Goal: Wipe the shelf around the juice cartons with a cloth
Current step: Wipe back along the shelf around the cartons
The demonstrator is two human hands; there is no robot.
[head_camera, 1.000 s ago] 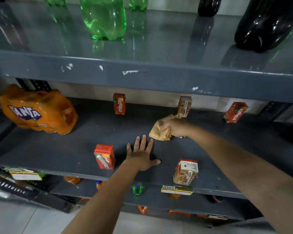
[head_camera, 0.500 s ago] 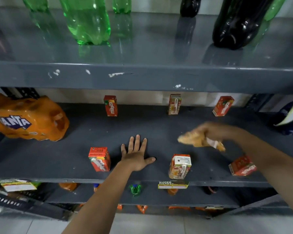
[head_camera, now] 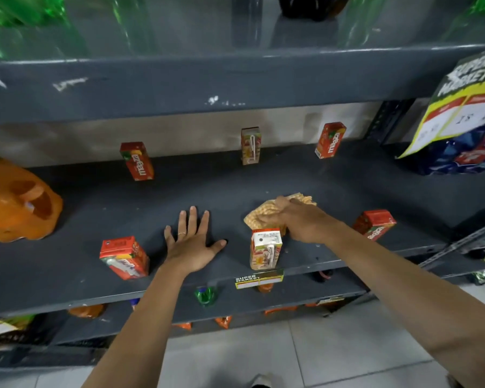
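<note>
Gripped in the right hand (head_camera: 300, 222), fingers closed over it, the beige waffle-textured cloth (head_camera: 266, 211) is pressed flat to the dark grey shelf (head_camera: 95, 208), just behind the front-middle carton (head_camera: 265, 249), while the left hand (head_camera: 192, 243) is spread wide, palm down, fingers apart, holding nothing, simply braced on the board. Sweeping left to right now: a shrink-wrapped orange bottle pack (head_camera: 17, 203) sits at the far left, glossy and crumpled; then a red carton (head_camera: 125, 257) near the front edge, tilted, with its straw packet showing; a tall red carton (head_camera: 137, 161) upright at the back; the flat left hand; the front-middle carton with its white top and straw; another carton (head_camera: 251, 146) at the back wall; the cloth and right hand; a back-right carton (head_camera: 330, 140); and a red one (head_camera: 374, 224) leaning just right of the wrist. A blue foil pack (head_camera: 465, 155) with a yellow price sign closes the far right. My read is mid-job: the cloth is working the centre lane between cartons, and the painted metal looks matte and scuffed everywhere, so which patches are done cannot be told. The left end and the strip along the back wall appear to need passes.
</note>
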